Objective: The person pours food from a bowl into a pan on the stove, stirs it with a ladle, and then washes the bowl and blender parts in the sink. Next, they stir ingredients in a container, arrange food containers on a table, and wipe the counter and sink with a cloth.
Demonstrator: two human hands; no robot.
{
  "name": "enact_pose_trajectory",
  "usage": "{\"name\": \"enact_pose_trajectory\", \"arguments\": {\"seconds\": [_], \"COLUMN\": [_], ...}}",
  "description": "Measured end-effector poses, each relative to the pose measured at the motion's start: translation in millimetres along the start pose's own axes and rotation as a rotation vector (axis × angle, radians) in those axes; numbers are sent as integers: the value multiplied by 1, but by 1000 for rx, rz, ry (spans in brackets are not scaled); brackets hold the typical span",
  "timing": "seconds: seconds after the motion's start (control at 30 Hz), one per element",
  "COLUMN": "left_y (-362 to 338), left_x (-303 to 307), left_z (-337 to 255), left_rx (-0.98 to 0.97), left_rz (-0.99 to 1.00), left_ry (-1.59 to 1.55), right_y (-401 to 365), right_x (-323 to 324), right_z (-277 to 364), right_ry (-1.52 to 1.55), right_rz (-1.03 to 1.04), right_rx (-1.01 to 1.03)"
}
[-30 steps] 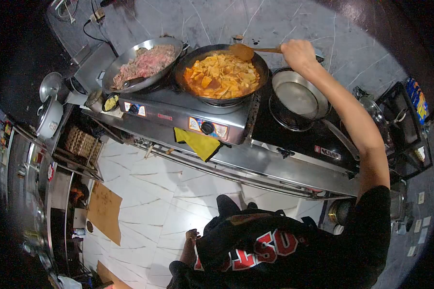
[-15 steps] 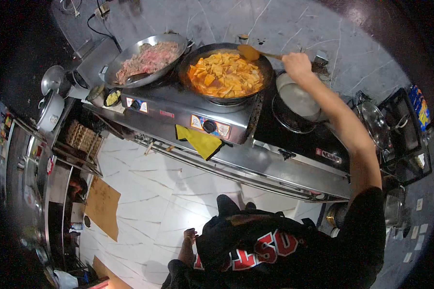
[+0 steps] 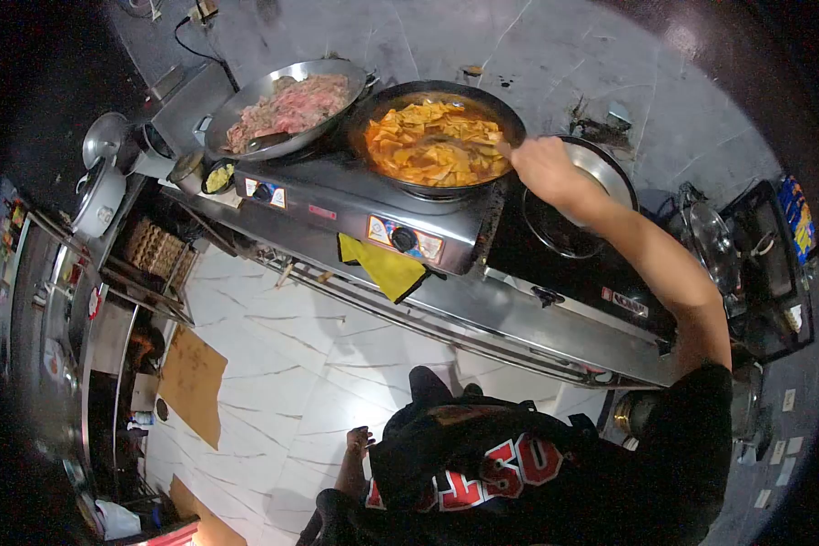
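Note:
My right hand [image 3: 548,171] is closed on the handle of a wooden spatula [image 3: 493,148] at the right rim of a dark wok [image 3: 369,173]. The spatula's head is down in the food and mostly hidden. The wok holds flat orange-yellow pieces [image 3: 419,123] in a reddish, oily sauce. My left hand [image 3: 359,440] hangs low at my side over the floor, its fingers loosely bent and apart, with nothing visible in them.
Left of the wok, a steel pan [image 3: 211,136] holds pinkish meat [image 3: 291,114] and a dark-handled utensil. A whitish pot [image 3: 621,173] stands right, partly behind my arm. A yellow cloth [image 3: 387,270] hangs off the stove [image 3: 337,182]. A small bowl [image 3: 218,177] holds yellow bits.
My right hand has come down and left with the spatula. Its head, above the wok's far rim before, is now in the food, and liquid shows at the back. My left hand stays put.

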State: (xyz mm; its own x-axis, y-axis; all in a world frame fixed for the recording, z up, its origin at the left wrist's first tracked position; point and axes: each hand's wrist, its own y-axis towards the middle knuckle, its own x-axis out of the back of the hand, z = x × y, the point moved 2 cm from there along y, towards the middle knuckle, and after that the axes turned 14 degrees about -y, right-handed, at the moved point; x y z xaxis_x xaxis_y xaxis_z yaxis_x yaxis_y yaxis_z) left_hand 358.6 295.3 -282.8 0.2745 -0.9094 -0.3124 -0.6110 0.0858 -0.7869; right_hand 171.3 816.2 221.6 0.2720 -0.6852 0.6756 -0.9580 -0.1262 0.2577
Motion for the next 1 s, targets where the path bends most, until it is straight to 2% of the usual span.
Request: {"name": "enact_pose_trajectory", "arguments": {"seconds": [0.07, 0.13, 0.17, 0.23, 0.27, 0.4, 0.5, 0.6, 0.77, 0.9, 1.0], "left_y": [13, 46, 33, -12, -14, -31, -13, -5, 26, 39, 21], "left_x": [13, 36, 24, -18, -17, -33, -12, -1, 30, 55, 36], "left_z": [10, 26, 16, -17, -17, -26, -15, -8, 15, 39, 26], "left_rx": [-39, 222, 169, 73, 124, 154, 101, 29, 121, 200, 106], "left_rz": [1, -145, -164, -220, -232, -304, -223, -48, -141, -155, 12], "left_ry": [85, 137, 259, 512, 370, 395, 447, 350, 275, 258, 576], "right_y": [-5, 5, 10, 16, 17, 34, 65, 71, 63, 74, 88], "right_x": [-9, -14, -14, 14, 25, 27, -16, -25, -10, -10, -44], "right_z": [4, -4, -8, -29, -41, -59, -47, -15, -16, -16, 1], "right_ry": [11, -32, -77, -45, -24, -32, -36, 12, -21, 62, 39], "right_rz": [-46, 16, 72, 34, -7, -101, -112, -36, 8, -95, -26], "right_rx": [37, 37, 34, -48, -91, -163, -152, -208, -159, -204, -196]}}
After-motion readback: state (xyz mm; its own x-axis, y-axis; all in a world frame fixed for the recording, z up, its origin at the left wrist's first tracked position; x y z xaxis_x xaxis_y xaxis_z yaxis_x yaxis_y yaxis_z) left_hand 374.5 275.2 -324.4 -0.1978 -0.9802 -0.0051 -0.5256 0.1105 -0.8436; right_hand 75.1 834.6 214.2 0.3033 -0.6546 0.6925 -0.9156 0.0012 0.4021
